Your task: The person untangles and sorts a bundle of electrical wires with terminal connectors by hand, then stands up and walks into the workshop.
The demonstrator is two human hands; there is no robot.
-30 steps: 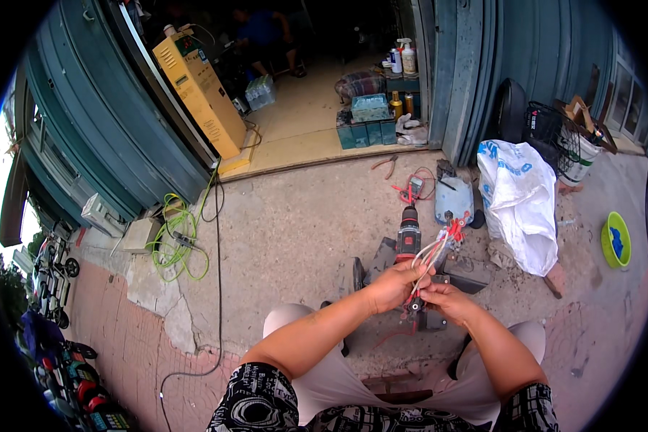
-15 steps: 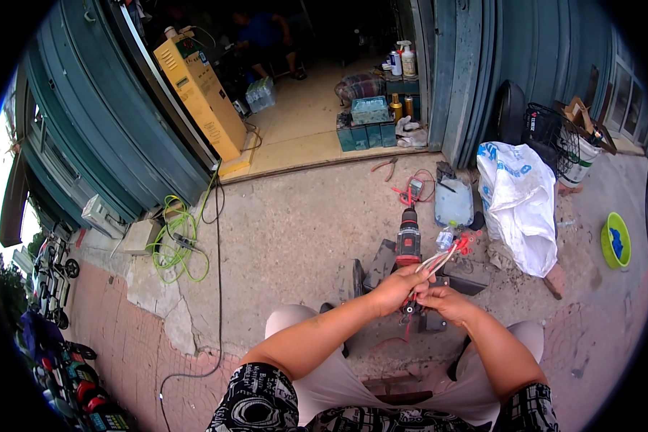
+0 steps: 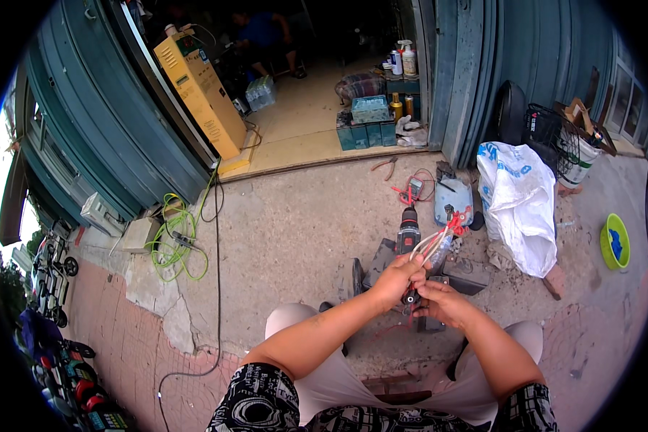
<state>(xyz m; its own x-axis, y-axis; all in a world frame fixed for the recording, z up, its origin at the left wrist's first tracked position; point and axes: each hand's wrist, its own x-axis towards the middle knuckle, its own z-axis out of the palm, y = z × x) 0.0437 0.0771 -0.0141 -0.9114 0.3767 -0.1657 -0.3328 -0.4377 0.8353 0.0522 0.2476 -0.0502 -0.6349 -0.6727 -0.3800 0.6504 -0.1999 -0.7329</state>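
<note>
A bundle of pale wires (image 3: 432, 243) with red ends is gripped in my left hand (image 3: 397, 281), its far end sticking out ahead. Close beside it, my right hand (image 3: 443, 302) has its thumb and fingers pinched together at the lower part of the same wires. A small black connector (image 3: 410, 296) hangs between the two hands. Under and beyond the wires lies a red and black power drill (image 3: 408, 232), over dark battery boxes (image 3: 464, 282) partly covered by my hands. What exactly the right fingertips pinch is too small to see clearly.
Beyond the drill lie a multimeter (image 3: 415, 189), pliers (image 3: 386, 167) and a bluish plastic container (image 3: 453, 200). At right are a white sack (image 3: 518, 205) and a green basin (image 3: 615, 241). Left, a green cable coil (image 3: 176, 241) and black cord (image 3: 219, 288). A person (image 3: 263, 32) sits indoors.
The far end of the wires has swung up and a little left, and a dark tip now shows there. Both hands stay nearly in place, with the right fingers slightly shifted.
</note>
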